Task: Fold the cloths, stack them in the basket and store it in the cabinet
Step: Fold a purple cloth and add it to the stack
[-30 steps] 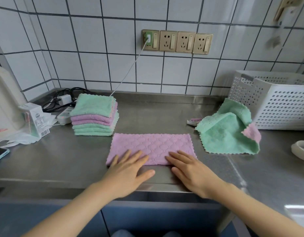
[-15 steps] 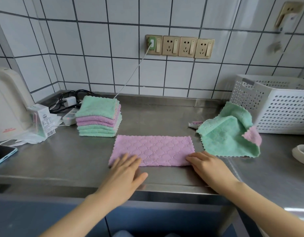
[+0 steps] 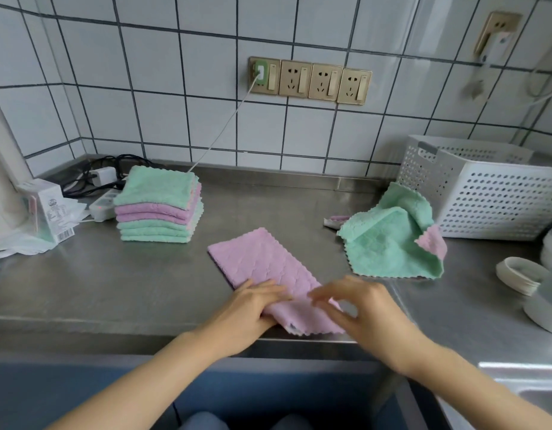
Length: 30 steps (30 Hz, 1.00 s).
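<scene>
A stainless steel counter [image 3: 128,283] runs along a white tiled wall. The pink cloth [image 3: 268,268], previously square to the counter edge, has been turned diagonally, its near end at that edge. The left hand [image 3: 246,308] grips this near end; the right hand [image 3: 361,308] is blurred, so its grasp cannot be told. The second fold appears imminent. The folded stack [image 3: 158,206] lies left of the cloth, the white basket [image 3: 492,193] far right.

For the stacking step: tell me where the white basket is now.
In the head view, the white basket stands far right against the tiled wall, just behind the crumpled green cloth.
</scene>
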Each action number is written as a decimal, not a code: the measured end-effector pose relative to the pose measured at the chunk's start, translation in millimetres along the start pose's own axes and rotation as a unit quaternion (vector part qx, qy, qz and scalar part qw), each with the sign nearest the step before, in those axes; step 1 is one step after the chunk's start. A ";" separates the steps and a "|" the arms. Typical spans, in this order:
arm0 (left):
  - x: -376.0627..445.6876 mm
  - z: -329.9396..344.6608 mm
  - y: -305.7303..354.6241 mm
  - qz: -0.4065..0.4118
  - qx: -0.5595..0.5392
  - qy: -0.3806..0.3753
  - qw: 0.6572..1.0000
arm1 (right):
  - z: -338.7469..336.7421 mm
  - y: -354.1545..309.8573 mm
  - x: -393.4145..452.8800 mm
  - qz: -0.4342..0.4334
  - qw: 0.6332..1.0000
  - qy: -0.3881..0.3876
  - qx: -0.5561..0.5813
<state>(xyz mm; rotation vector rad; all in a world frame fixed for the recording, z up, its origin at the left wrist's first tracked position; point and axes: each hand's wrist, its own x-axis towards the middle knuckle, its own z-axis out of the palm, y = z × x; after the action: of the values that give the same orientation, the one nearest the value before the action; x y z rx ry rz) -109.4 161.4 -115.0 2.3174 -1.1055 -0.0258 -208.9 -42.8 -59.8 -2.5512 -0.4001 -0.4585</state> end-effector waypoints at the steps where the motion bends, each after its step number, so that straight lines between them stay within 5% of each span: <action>1: -4.4 -6.1 -0.2 -0.006 -0.044 0.004 0.999 | -3.4 13.1 1.5 0.022 0.999 0.019 -0.012; 4: -19.2 -26.6 1.1 -0.052 -0.159 0.002 0.986 | -1.0 45.6 0.8 0.080 0.994 -0.017 -0.069; 8: -34.2 -47.9 5.9 -0.115 -0.172 -0.012 0.978 | 25.0 43.4 2.1 0.041 0.995 -0.088 -0.016; 13: -45.5 -61.7 9.5 -0.133 -0.160 -0.014 0.978 | 51.8 17.7 13.8 -0.011 0.993 -0.044 0.109; 16: -49.5 -62.7 -1.8 -0.153 -0.202 0.020 0.967 | 53.7 8.7 19.8 0.033 0.983 -0.047 0.174; 21: -27.3 -57.4 -26.4 -0.237 -0.283 0.188 0.910 | 61.2 0.1 55.1 0.133 0.960 0.019 0.245; 25: 4.2 -52.7 -37.9 -0.366 -0.433 0.148 0.810 | 80.5 8.2 98.4 0.259 0.952 0.068 0.149; 30: 15.2 -50.6 -46.3 -0.396 -0.390 0.127 0.822 | 98.9 18.9 117.7 0.357 0.931 0.027 0.067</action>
<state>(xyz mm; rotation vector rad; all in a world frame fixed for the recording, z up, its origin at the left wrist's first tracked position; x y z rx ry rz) -53.9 198.0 -92.2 1.7614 0.0985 -0.3939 -72.2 16.6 -101.9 -2.3296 0.4988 -0.2084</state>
